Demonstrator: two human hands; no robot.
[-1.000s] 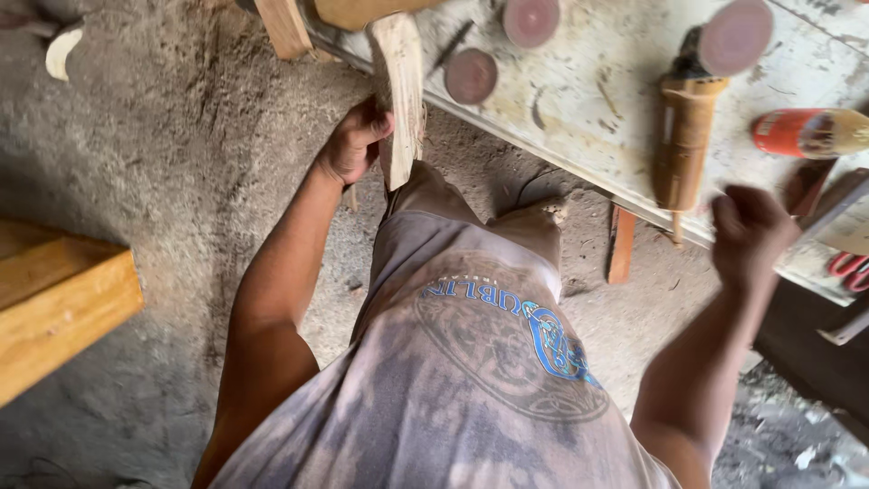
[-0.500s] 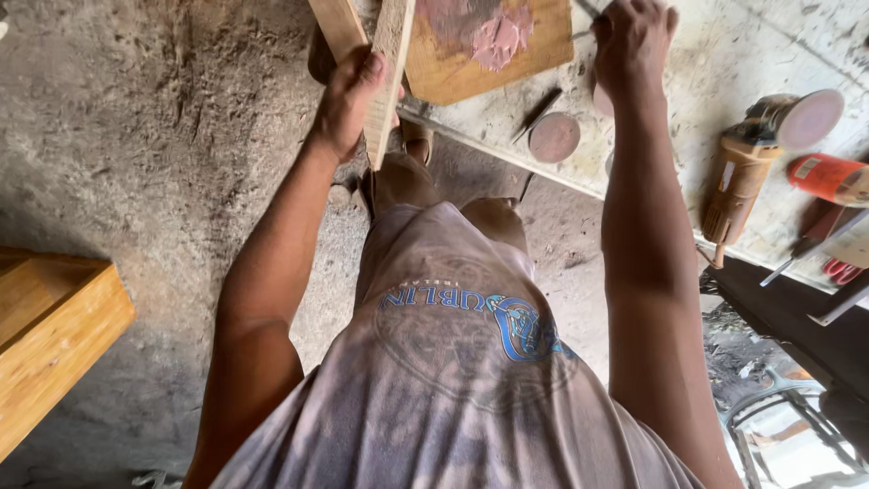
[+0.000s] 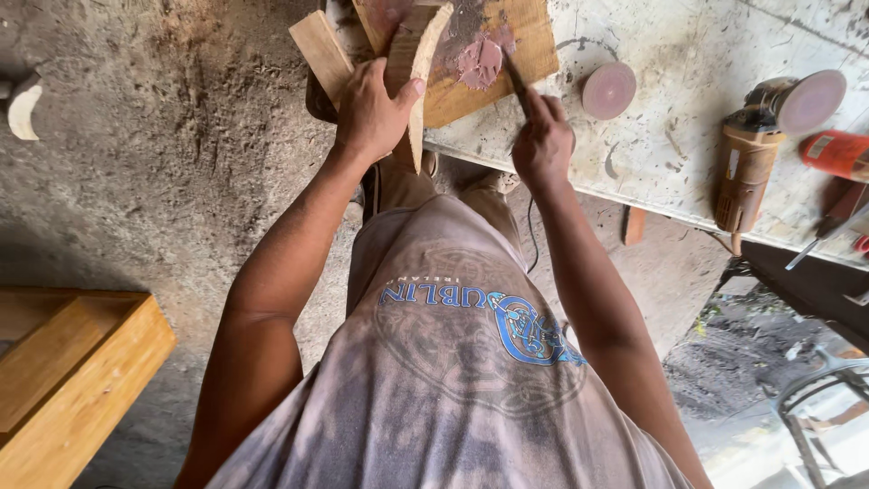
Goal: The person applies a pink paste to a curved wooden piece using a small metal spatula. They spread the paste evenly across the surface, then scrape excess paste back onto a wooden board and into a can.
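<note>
**Loading filler onto the blade, curved wood piece held ready**

Left hand clamped around a curved, tapered wooden piece, held on edge over the near lip of the workbench, pointed end hanging down toward the floor. Right hand closed around a thin dark tool, probably a putty knife, though the blade is too small to make out clearly. Tip resting in a smear of pinkish wood filler spread on a scrap plywood board at the far side of the bench.

Step in hand, by the look of it: picking up filler from the board. Next move likely to call for carrying the loaded tip left to the wooden piece and pressing paste into its edge, with the left grip kept steady.

To the right on the bench: a loose sanding disc and an angle grinder fitted with a disc. Near left, a wooden box frame on the concrete floor.
</note>
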